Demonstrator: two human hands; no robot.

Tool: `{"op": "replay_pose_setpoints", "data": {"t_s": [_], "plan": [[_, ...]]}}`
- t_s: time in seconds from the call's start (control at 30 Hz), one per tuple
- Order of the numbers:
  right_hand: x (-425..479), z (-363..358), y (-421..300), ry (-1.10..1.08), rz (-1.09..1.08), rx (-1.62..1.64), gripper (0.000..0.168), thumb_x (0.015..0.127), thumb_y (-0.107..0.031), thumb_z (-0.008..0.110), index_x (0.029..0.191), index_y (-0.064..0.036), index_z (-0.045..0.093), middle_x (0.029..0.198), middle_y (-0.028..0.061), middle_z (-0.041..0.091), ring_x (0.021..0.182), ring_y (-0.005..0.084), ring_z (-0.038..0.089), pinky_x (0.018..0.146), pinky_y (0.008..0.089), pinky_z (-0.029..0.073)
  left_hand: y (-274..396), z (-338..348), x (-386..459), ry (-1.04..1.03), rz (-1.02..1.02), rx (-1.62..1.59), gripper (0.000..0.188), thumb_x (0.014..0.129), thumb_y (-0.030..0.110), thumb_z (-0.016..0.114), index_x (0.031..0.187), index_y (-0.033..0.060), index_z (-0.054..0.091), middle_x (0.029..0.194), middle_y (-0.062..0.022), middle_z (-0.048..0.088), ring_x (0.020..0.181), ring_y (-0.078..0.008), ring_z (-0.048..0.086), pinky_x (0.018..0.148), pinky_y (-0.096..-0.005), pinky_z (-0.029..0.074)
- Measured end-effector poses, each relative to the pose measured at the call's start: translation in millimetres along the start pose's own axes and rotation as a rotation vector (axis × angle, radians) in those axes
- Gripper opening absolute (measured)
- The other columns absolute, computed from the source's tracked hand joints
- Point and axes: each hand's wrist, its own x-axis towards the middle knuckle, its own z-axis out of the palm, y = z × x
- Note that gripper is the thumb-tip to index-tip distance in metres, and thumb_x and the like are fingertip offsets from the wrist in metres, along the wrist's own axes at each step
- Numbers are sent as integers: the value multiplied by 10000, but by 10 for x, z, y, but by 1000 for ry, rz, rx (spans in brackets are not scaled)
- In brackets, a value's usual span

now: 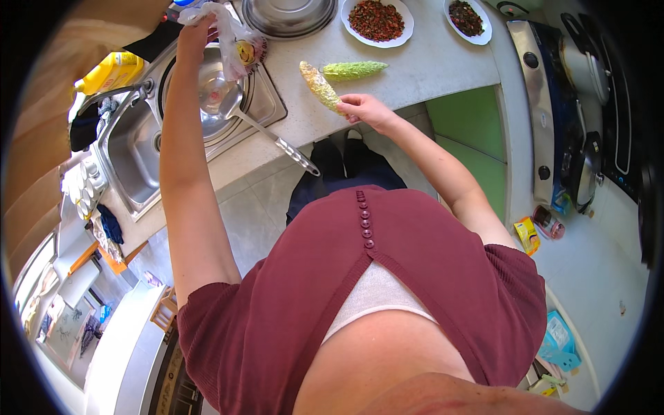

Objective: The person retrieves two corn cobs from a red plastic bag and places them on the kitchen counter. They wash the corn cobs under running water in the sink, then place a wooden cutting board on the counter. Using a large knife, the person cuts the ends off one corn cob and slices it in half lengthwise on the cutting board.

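My left hand [196, 40] grips a thin translucent plastic bag [228, 39] with printing on it, held up above the sink. In my right hand [365, 111] is a pale yellowish bitter melon [319, 88], pinched at its near end over the front edge of the counter. Just behind it a green bitter melon [355, 70] lies on the countertop [415, 72]. Below the bag, a round metal basin [212, 93] sits over one sink bowl. A metal ladle [233, 104] rests on it, its handle reaching out past the counter edge.
Two white plates, one with chopped red and dark bits [376, 21], the other with dark bits [465, 18], stand at the back. A metal lid [290, 18] lies beside them. Left are a faucet [116, 93], sink bowl [137, 161] and yellow bottle [111, 71]; right, a gas stove [539, 119].
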Motion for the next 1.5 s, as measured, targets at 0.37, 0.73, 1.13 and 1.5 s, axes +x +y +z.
{"op": "replay_pose_setpoints", "data": {"t_s": [0.37, 0.73, 1.13, 1.5], "plan": [[391, 505, 403, 145, -75, -86, 372, 841, -287, 656, 1080, -6, 609, 850, 22, 626, 703, 87, 563, 617, 237, 465, 370, 378, -183, 39, 148, -123, 167, 854, 86, 536, 951, -20, 620, 881, -85, 640, 772, -181, 631, 705, -291, 535], [348, 623, 291, 244, -295, -718, 407, 793, -389, 629, 865, 10, 667, 821, 186, 651, 712, 310, 624, 666, 374, 486, -100, 447, -120, 148, -98, -646, 181, 888, 27, 517, 1027, -87, 538, 1039, -202, 613, 947, -314, 632, 897, -397, 527], [243, 652, 185, 243, -150, -748, 406, 774, -349, 678, 1040, -51, 610, 909, 128, 669, 822, 287, 637, 724, 369, 494, -131, 503, -638, 88, -64, -104, 377, 848, 175, 624, 1119, -72, 540, 1040, -135, 607, 912, -195, 586, 821, -287, 485], [181, -444, -251, 781, -716, -1536, 470, 678, -225, 751, 1110, -151, 580, 1074, 6, 588, 1045, 199, 527, 979, 410, 330, -421, 293, -1258, 329, 146, 506, 586, 814, 338, 668, 1245, -22, 501, 1120, -163, 599, 1002, -220, 562, 883, -327, 429]]}}
